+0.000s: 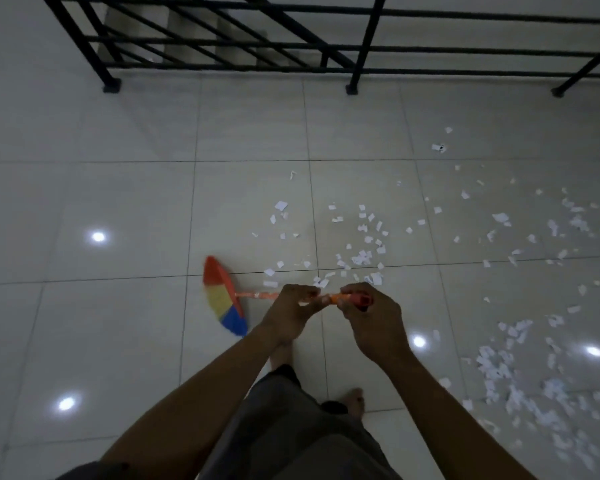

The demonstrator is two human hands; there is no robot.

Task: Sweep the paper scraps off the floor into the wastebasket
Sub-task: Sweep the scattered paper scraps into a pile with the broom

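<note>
Head: broom handle (257,294) (partly) within hands (288,313) (371,317)

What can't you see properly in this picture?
- Wastebasket: nowhere in the head view.
- Broom handle: its middle hides under the left hand and right hand; the bristles are blurred.
- Paper scraps: cut off by the right edge, smeared there.
- Railing: top cut off by the upper edge.

Open floor left, litter right, railing closes the far side.
Bare tiles of the floor (111,188) run left and far-centre, unobstructed. Black railing (364,48) with three posts bars the far edge. Loose paper scraps (361,258) litter centre to near right. Low broom (224,299) head fills near centre-left.
</note>
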